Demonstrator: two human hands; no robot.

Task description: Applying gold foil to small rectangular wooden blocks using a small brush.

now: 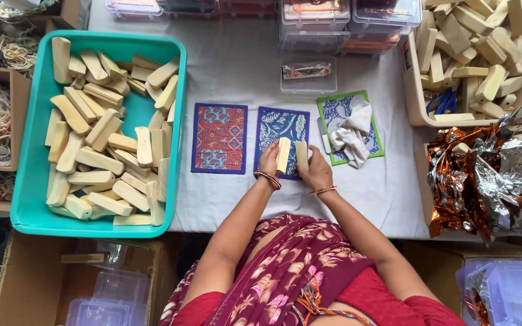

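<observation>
My left hand grips a pale wooden block held upright over a blue patterned card. Close beside it, my right hand holds a second pale wooden block. The two blocks stand side by side, a small gap between them. Left of the blue card lies a red and blue patterned card. To the right, a green-edged patterned card has a crumpled white cloth on it.
A teal tray on the left holds several wooden blocks. A beige bin at the back right holds more blocks and blue scissors. Crumpled copper and silver foil lies at right. Clear plastic boxes line the far edge.
</observation>
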